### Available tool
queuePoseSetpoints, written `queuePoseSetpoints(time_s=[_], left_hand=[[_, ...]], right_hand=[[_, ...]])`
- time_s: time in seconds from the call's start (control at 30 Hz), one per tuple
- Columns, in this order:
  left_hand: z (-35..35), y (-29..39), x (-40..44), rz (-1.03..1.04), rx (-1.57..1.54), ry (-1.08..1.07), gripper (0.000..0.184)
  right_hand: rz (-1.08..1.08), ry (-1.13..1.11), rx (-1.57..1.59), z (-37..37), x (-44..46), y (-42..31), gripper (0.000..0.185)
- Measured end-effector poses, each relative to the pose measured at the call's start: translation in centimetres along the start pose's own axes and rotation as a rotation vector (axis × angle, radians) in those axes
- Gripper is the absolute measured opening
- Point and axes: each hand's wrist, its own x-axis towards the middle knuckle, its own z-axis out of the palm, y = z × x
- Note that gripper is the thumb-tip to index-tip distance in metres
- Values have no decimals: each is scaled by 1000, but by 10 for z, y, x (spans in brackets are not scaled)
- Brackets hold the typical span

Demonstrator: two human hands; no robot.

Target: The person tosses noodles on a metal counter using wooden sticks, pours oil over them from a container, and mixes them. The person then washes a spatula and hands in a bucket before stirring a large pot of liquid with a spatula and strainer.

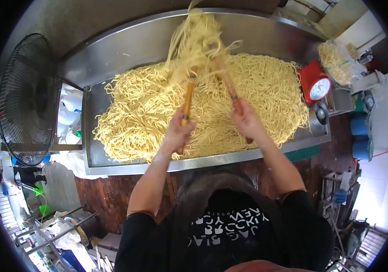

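My left hand [179, 131] is closed around a bamboo stick [188, 100]. A second, reddish-brown wooden stick [227, 81] is gripped in my right hand [249, 122]. Both sticks point away from me, and their far ends go into a lifted, motion-blurred bunch of noodles [197, 38] that hides the tips. Below them, a wide heap of loose yellow noodles [135, 106] spreads across a large steel trough [126, 168]. The raised strands hang in front of the trough's high back wall.
A black fan [27, 97] stands at the left, near white plastic jugs [70, 112]. On the right are a red dial scale [311, 78], a metal bowl [321, 113], a clear bag of noodles [336, 61] and blue buckets [361, 138]. A green basket [302, 154] sits below the trough's front edge.
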Motion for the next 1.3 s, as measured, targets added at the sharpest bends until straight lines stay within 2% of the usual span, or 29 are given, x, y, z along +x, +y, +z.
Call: queuePoseSetpoints(time_s=[0.1, 0.13, 0.17, 0.2, 0.23, 0.27, 0.3, 0.33, 0.4, 0.43, 0.47, 0.5, 0.53, 0.57, 0.6, 0.67, 0.77, 0.8, 0.83, 0.9, 0.93, 1.0, 1.1, 1.17, 1.2, 1.27, 1.3], left_hand=[[-62, -16, -27, 36, 333, 52, 72], [-88, -9, -50, -99, 403, 11, 71], [-105, -3, -79, -221, 457, 69, 68], [-126, -11, -109, -350, 455, 131, 67], [-140, -1, -143, -449, 455, 95, 67], [-139, 22, -170, -546, 515, 66, 65], [-138, 34, -190, -640, 577, 38, 64], [-141, 14, -199, -502, 639, 5, 63], [-147, -47, -199, -218, 762, -55, 61], [-132, -59, -181, -307, 686, -22, 60], [-104, -71, -152, -392, 607, 8, 60], [-83, -95, -115, -388, 549, 20, 62], [-70, -139, -79, -302, 572, 40, 64], [-52, -170, -39, -44, 487, 61, 66], [-35, -200, 1, 212, 414, 58, 69], [0, -105, 21, -155, 224, -91, 66], [-10, -61, -10, -31, 16, -75, 64], [-24, -69, -16, -114, 67, -128, 69], [-26, -83, -26, -112, 70, -38, 70], [-36, -140, -31, -150, -32, -36, 68], [-30, -150, -30, -195, 96, -24, 61], [-21, -162, -5, -20, 273, -14, 58], [-12, -30, -11, -88, 188, -39, 57], [-28, 13, -21, 5, 30, -91, 59], [-37, 18, -30, 27, 36, -80, 60], [-69, 14, -31, 25, 146, -65, 65], [-100, 2, -39, -21, 252, -63, 69]], right_hand=[[-44, 81, -232, -69, -11, 5, 32], [-51, 75, -297, -97, -22, 24, 31], [90, -24, -335, -130, -40, 22, 27], [100, -69, -446, -160, -65, 19, 28], [259, -126, -536, -188, -90, 23, 25], [187, -175, -533, -210, -115, 21, 26], [400, -267, -639, -219, -129, 3, 28], [586, -317, -620, -223, -138, 6, 36], [422, -368, -456, -199, -133, 39, 39], [338, -386, -372, -175, -130, 74, 42], [177, -435, -585, -143, -119, 162, 51], [104, -369, -403, -94, -97, 172, 54], [-10, -291, -404, -44, -75, 198, 54], [19, -224, -297, -6, -52, 165, 47], [169, -265, -119, 19, -30, 134, 36], [182, -272, -138, 34, -4, 75, 27], [-6, -226, -141, 9, -11, 26, 26], [52, -242, -181, 2, -23, 21, 26], [53, -199, -154, 7, -37, 33, 26], [55, -121, -96, 42, -64, 83, 26], [48, -121, -104, 63, -72, 102, 25], [17, -105, -123, 95, -70, 122, 25], [156, -121, -14, 85, -41, 13, 28], [217, -86, 96, 46, -19, -69, 30], [262, -71, 152, 38, -18, -87, 31], [-8, 83, -52, 13, -18, -65, 27], [8, 53, -197, -15, -37, -41, 29]])
